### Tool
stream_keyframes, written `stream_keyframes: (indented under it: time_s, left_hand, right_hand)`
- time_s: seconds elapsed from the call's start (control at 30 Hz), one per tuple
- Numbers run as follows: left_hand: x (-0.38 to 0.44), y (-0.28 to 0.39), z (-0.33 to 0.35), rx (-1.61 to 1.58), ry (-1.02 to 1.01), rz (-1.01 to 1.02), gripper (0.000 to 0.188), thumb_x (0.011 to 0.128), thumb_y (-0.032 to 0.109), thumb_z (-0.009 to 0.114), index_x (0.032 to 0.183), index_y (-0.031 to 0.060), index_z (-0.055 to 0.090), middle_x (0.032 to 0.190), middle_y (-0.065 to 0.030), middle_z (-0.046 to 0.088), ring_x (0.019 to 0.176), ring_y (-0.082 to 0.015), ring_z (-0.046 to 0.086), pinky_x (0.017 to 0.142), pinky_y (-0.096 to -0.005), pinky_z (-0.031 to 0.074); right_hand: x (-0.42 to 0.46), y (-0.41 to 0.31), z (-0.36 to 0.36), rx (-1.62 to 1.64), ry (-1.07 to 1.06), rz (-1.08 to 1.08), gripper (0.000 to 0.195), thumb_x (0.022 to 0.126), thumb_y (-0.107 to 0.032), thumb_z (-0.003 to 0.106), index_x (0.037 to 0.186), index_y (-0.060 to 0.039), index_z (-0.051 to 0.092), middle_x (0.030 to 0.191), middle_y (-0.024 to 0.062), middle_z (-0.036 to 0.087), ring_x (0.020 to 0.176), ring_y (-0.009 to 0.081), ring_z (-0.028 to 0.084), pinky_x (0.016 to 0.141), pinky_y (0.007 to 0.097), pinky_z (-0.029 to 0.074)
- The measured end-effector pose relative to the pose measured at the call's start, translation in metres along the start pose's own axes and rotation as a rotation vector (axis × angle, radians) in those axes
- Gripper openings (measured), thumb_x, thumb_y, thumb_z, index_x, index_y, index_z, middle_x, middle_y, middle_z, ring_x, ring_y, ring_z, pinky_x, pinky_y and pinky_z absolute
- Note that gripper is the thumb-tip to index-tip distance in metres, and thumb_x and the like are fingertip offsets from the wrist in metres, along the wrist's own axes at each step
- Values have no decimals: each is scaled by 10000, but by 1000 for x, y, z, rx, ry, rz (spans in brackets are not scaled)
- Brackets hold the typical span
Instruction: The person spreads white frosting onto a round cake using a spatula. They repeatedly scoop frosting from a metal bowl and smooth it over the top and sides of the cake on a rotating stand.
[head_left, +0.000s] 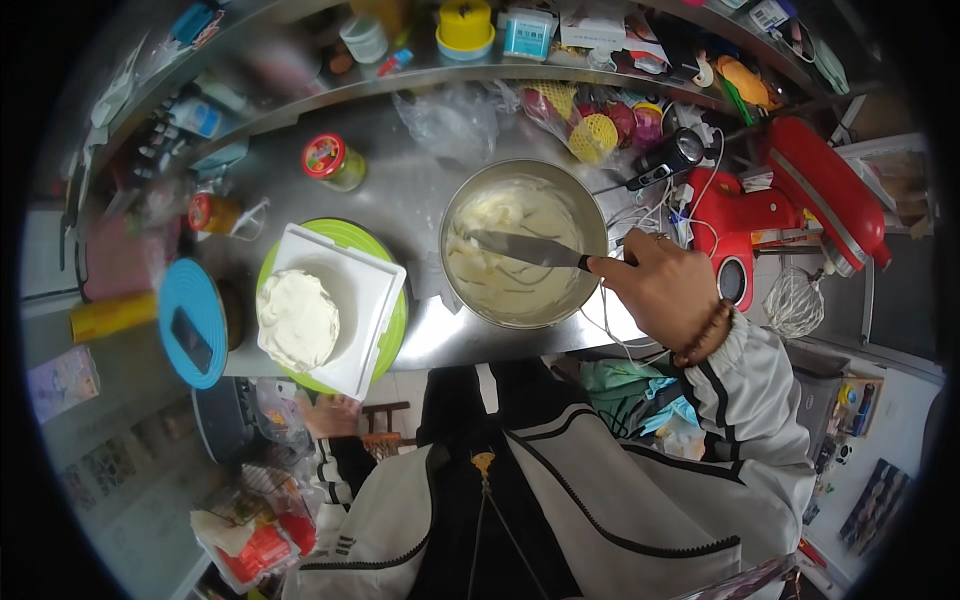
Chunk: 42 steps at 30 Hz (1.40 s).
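Observation:
My right hand grips the black handle of an offset or straight icing spatula. Its metal blade reaches into a round metal mixing bowl, and the tip touches pale whipped cream smeared over the bottom and walls. To the left, a round cake coated in white cream sits on a square white board. That board lies tilted across a green turntable at the counter's front edge. My left hand is at the near rim of the turntable and board; its fingertips are partly hidden.
A red stand mixer with a wire whisk stands right, beside a black hand mixer and white cables. A red-lidded jar and plastic bag stand behind. A phone rests on a blue turntable.

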<state>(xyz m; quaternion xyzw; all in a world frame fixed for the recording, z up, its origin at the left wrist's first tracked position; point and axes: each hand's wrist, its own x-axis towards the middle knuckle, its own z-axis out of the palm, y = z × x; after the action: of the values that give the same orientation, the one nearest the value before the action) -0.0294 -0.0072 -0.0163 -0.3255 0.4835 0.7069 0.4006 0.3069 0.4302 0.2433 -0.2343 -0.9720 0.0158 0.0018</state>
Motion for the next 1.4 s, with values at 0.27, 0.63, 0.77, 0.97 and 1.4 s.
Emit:
stream_keyframes:
  time_s: [0.27, 0.63, 0.77, 0.97, 1.4]
  left_hand:
    - [1, 3, -2, 45, 13, 3, 1058, 894, 847, 341, 1551, 17, 349, 1581, -205, 371, 1448, -400, 340, 1195, -571, 240]
    - [3, 6, -1, 45, 32, -4, 1051, 896, 847, 326, 1591, 60, 283, 1621, -208, 303, 1483, -389, 285, 1215, -545, 197]
    - [2, 5, -5, 43, -6, -8, 1047, 901, 841, 320, 1600, 64, 265, 1642, -207, 274, 1509, -396, 243, 1222, -554, 173]
    - [-3, 2, 15, 46, 88, 0, 1029, 915, 825, 300, 1612, 70, 244, 1648, -200, 267, 1504, -398, 263, 1227, -571, 178]
    - [-1, -8, 4, 38, 43, -16, 1036, 905, 839, 286, 1596, 68, 290, 1615, -196, 329, 1478, -394, 302, 1216, -548, 217]
  right_hand:
    - [-25, 19, 48, 641, -210, 333, 147, 934, -158, 694, 1065, -103, 731, 644, 84, 671, 523, 163, 626, 499, 337, 465]
    - [-82, 15, 64, 1752, -489, 1076, 237, 1064, -250, 538, 1187, -60, 608, 679, 36, 573, 391, 37, 310, 364, 219, 184]
    - [-110, 21, 61, 1782, -407, 1065, 240, 1065, -234, 548, 1195, -50, 631, 657, 28, 576, 394, 38, 335, 373, 212, 206]
    - [-65, 13, -2, 992, -400, 726, 187, 992, -191, 647, 1079, -31, 693, 589, 73, 626, 468, 91, 576, 449, 265, 399]
    - [-87, -1, 59, 1549, -556, 978, 295, 1036, -346, 597, 1119, -70, 656, 643, 20, 595, 409, 59, 399, 373, 237, 267]
